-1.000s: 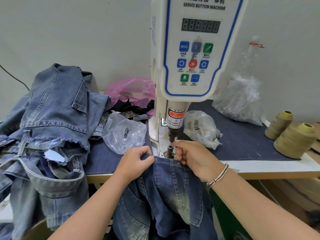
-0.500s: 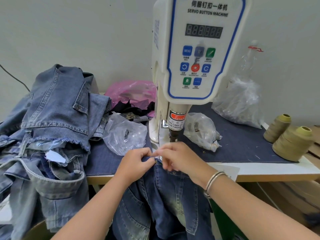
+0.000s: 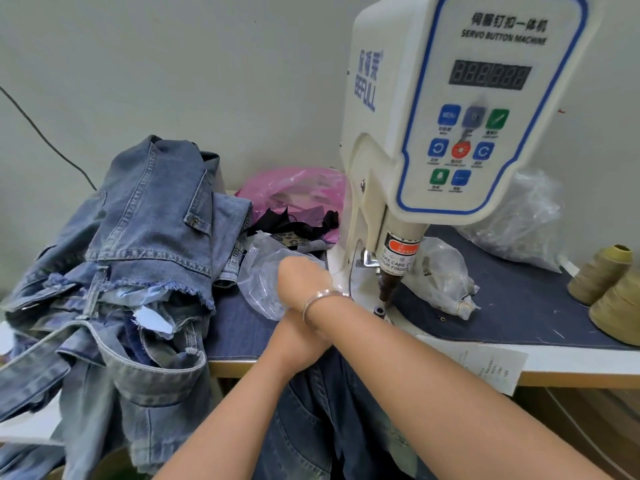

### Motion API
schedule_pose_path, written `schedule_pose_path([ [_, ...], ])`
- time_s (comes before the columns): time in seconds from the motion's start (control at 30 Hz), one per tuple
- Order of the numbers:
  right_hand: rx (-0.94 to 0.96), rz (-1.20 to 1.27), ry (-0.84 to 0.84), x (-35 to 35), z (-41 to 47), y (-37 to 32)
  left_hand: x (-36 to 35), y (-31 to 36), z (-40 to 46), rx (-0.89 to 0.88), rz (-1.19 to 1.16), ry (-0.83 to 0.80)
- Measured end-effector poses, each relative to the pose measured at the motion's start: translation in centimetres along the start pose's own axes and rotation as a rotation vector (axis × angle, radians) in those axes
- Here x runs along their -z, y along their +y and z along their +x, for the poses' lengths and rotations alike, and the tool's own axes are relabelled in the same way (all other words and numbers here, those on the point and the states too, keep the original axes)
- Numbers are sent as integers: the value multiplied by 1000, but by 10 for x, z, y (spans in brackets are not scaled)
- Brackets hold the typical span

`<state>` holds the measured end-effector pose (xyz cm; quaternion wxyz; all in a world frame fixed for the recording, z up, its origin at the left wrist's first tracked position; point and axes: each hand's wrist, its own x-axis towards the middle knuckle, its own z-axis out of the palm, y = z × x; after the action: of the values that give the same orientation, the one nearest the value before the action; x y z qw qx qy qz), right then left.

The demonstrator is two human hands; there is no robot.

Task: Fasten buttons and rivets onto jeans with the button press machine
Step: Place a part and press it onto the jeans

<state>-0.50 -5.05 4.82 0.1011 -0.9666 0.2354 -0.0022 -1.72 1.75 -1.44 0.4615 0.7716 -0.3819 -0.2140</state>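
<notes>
From my seat I see the right hand point(image 3: 298, 275) reaching across to the left, into the clear plastic bag point(image 3: 263, 282) that lies just left of the button press machine point(image 3: 450, 133); its fingers are sunk in the plastic, so I cannot tell whether they pinch anything. The right forearm crosses over the left hand point(image 3: 294, 336), which sits at the near edge of the desk point(image 3: 571, 363) on the waistband of the dark jeans point(image 3: 322, 410); its fingers are hidden, and it probably grips the cloth, though I cannot tell. The jeans hang off the near edge, below the machine's punch point(image 3: 388, 285) and the lower die point(image 3: 380, 310), which stands uncovered just right of the wrist. A pile of lighter denim point(image 3: 121, 271) crowds the left side. To the right, a second clear bag point(image 3: 446, 275) lies beside the punch, and two thread cones point(image 3: 609, 292) stand near the right edge, with bare blue mat point(image 3: 519, 306) between them.
</notes>
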Motion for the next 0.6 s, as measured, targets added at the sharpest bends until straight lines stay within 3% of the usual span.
schedule_pose_path([
  [0.27, -19, 22, -9, -18, 45, 3, -1, 0, 5, 36, 108, -39],
  [0.37, 12, -45, -22, -18, 46, 7, -2, 1, 3, -21, 144, 21],
  [0.6, 49, -158, 28, -22, 45, 10, -3, 4, -1, -17, 245, -7],
])
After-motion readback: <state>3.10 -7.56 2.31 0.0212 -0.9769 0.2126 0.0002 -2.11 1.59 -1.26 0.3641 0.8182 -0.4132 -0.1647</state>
